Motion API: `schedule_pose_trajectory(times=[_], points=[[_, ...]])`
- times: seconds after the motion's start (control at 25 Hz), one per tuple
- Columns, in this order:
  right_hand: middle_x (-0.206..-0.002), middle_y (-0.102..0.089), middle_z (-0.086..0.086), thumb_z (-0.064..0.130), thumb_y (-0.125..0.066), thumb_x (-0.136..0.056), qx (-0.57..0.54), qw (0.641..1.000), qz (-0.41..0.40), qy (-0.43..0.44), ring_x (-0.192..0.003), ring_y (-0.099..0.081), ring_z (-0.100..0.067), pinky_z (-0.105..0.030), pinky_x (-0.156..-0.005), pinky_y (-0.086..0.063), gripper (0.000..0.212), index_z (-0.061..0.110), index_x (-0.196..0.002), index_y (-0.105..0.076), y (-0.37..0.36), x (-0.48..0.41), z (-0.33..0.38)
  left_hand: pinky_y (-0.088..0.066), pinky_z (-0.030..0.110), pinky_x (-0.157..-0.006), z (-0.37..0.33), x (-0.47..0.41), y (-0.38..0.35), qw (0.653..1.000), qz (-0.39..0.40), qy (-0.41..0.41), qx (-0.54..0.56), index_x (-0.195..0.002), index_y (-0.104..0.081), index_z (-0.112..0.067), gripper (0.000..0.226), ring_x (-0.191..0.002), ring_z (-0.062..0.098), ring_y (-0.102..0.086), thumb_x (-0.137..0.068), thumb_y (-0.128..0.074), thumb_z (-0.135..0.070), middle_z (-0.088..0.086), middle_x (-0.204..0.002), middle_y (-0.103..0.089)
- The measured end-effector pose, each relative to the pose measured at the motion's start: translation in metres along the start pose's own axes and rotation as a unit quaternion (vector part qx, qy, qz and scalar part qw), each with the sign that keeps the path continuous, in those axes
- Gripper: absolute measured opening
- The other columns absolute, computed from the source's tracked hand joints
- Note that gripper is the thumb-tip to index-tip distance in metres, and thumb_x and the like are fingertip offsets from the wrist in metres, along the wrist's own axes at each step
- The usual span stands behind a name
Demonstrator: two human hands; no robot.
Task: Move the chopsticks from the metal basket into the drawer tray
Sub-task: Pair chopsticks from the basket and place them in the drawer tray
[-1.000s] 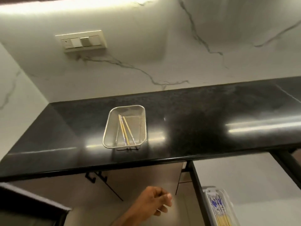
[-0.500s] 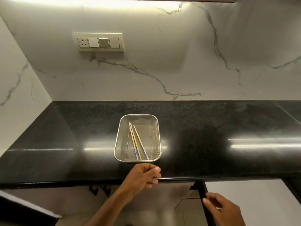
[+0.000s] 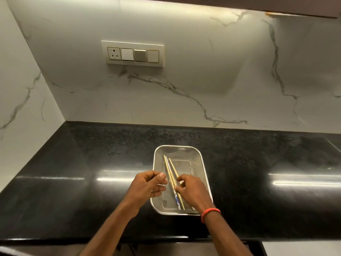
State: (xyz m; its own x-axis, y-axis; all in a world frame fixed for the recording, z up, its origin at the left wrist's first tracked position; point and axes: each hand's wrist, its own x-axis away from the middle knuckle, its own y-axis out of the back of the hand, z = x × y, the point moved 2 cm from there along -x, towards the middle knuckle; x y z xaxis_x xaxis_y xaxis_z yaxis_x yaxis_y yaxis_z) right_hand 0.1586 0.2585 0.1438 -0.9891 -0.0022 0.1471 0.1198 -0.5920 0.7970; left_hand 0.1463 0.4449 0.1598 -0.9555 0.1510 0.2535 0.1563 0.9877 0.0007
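Observation:
A metal mesh basket (image 3: 203, 164) stands on the black countertop (image 3: 73, 182), near its front edge. Several pale wooden chopsticks (image 3: 170, 171) with blue-patterned ends lie lengthwise in its left half. My right hand (image 3: 192, 192), a red band on its wrist, reaches into the basket. Its thumb and fingertips pinch the chopsticks around their middle. My left hand (image 3: 147, 185) hovers over the basket's left rim with fingers loosely curled and holds nothing. The drawer tray is out of view.
A marble wall with a switch plate (image 3: 132, 54) rises behind the counter, and a side wall closes the left. Dark cabinet fronts (image 3: 254, 246) run under the counter's front edge.
The view has tilted up and the drawer has dropped out of sight. Both hands rose from below the counter edge to the basket. My right hand has come onto the chopsticks.

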Motion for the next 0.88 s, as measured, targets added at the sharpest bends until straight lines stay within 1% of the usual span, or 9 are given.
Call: schedule_pose_trajectory(times=[0.08,0.16,0.28,0.36,0.44,0.56,0.64,0.72,0.88], points=[[-0.107,-0.072,-0.001,0.031,-0.07,-0.091,0.054,0.998,0.009,-0.008,-0.096,-0.068,-0.017,-0.035,-0.089,-0.057,0.039,0.025,-0.128,-0.059,-0.025,-0.013,-0.007,-0.061,0.028,-0.074,-0.001,-0.008,0.016,1.0,-0.005,0.001,0.005,-0.101,-0.076,-0.015,0.023,-0.089,0.02,-0.078,-0.094,-0.066,-0.034,0.002,-0.095,-0.082],[-0.103,-0.07,0.001,0.029,-0.07,-0.09,0.061,0.998,0.004,-0.014,-0.093,-0.068,-0.016,-0.037,-0.087,-0.057,0.044,0.029,-0.131,-0.053,-0.039,-0.02,-0.017,-0.062,0.03,-0.076,-0.001,-0.015,0.026,1.0,-0.003,0.003,0.01,-0.101,-0.076,-0.014,0.023,-0.089,0.02,-0.078,-0.094,-0.066,-0.034,0.003,-0.096,-0.081],[-0.103,-0.069,0.003,0.025,-0.071,-0.088,0.05,0.999,0.005,-0.014,-0.084,-0.063,-0.011,-0.024,-0.078,-0.054,0.05,0.029,-0.133,-0.05,-0.052,-0.027,-0.022,-0.063,0.034,-0.081,0.001,-0.022,0.033,1.0,-0.006,0.011,0.013,-0.101,-0.077,-0.014,0.023,-0.089,0.021,-0.078,-0.093,-0.067,-0.033,0.004,-0.096,-0.081],[-0.106,-0.07,0.003,0.017,-0.075,-0.086,0.0,0.999,0.018,-0.032,-0.085,-0.065,-0.008,-0.02,-0.079,-0.053,0.051,0.025,-0.132,-0.053,-0.055,-0.029,-0.021,-0.063,0.034,-0.079,0.002,-0.026,0.036,1.0,-0.002,0.01,0.018,-0.102,-0.076,-0.014,0.023,-0.088,0.021,-0.078,-0.093,-0.067,-0.033,0.004,-0.096,-0.081],[-0.098,-0.073,0.004,0.015,-0.079,-0.082,-0.061,0.996,0.007,-0.061,-0.084,-0.068,-0.004,-0.021,-0.08,-0.056,0.046,0.024,-0.124,-0.062,-0.048,-0.029,-0.022,-0.063,0.033,-0.076,0.002,-0.029,0.036,1.0,0.008,0.013,0.023,-0.102,-0.076,-0.014,0.023,-0.087,0.022,-0.078,-0.092,-0.068,-0.034,0.005,-0.096,-0.081],[-0.078,-0.075,0.009,0.018,-0.085,-0.076,-0.127,0.987,-0.063,-0.07,-0.074,-0.071,-0.001,-0.018,-0.07,-0.059,0.029,0.026,-0.101,-0.074,-0.025,-0.02,-0.022,-0.062,0.031,-0.064,0.001,-0.03,0.03,0.998,0.026,0.036,0.053,-0.103,-0.075,-0.011,0.033,-0.077,0.023,-0.076,-0.086,-0.072,-0.039,0.01,-0.097,-0.081],[-0.077,-0.076,0.011,0.014,-0.087,-0.073,-0.203,0.97,-0.124,-0.043,-0.073,-0.073,-0.002,-0.016,-0.065,-0.059,0.025,0.028,-0.09,-0.076,-0.008,-0.013,-0.017,-0.061,0.032,-0.058,0.001,-0.03,0.021,0.992,0.057,0.072,0.081,-0.104,-0.074,-0.008,0.043,-0.072,0.025,-0.075,-0.084,-0.07,-0.046,0.015,-0.098,-0.08],[-0.079,-0.077,0.013,0.009,-0.086,-0.072,-0.239,0.956,-0.17,0.026,-0.073,-0.073,-0.002,-0.013,-0.066,-0.057,0.026,0.03,-0.084,-0.076,0.006,-0.008,-0.008,-0.062,0.034,-0.057,0.0,-0.029,0.008,0.98,0.105,0.118,0.12,-0.103,-0.074,-0.006,0.049,-0.072,0.03,-0.075,-0.089,-0.065,-0.052,0.022,-0.101,-0.078],[-0.082,-0.076,0.015,0.002,-0.079,-0.076,-0.159,0.953,-0.213,0.146,-0.08,-0.072,0.0,-0.015,-0.072,-0.055,0.025,0.025,-0.082,-0.075,0.018,-0.008,0.001,-0.062,0.033,-0.055,-0.004,-0.026,-0.016,0.948,0.194,0.171,0.188,-0.101,-0.077,-0.004,0.044,-0.069,0.03,-0.076,-0.093,-0.064,-0.045,0.024,-0.099,-0.077]])
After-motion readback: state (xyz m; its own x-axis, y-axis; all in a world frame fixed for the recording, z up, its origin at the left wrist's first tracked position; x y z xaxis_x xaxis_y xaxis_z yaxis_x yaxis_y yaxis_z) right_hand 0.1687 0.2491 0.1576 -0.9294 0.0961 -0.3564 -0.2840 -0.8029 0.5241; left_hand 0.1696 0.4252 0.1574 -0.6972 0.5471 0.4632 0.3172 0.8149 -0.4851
